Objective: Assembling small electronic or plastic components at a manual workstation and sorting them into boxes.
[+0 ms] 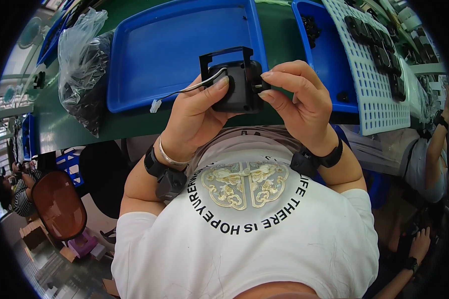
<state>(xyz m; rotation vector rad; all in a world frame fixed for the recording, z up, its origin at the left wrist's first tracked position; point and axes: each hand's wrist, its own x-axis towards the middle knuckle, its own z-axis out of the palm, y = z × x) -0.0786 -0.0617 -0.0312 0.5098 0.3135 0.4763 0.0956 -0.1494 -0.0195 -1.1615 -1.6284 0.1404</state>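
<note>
My left hand [197, 107] is closed around a black square device [239, 94] with rounded corners, thumb lying on its face. A black U-shaped bracket [226, 52] stands up from the device's far side. From its face runs a thin cable [194, 88] ending in a white connector [155, 105], which hangs free to the left. At the device's right side, my right hand [302, 97] pinches a small screw [258, 86] with a dark head between thumb and index finger. A metallic bit of the screw shows against the casing; how deep it sits is hidden.
A large blue tray [184, 37] lies on the green table [60, 124] behind the device. Left of it is a clear bag [85, 65] of dark parts. To the right are a blue bin [329, 65] with black pieces and a white perforated board [369, 89] carrying black devices. Other people sit nearby.
</note>
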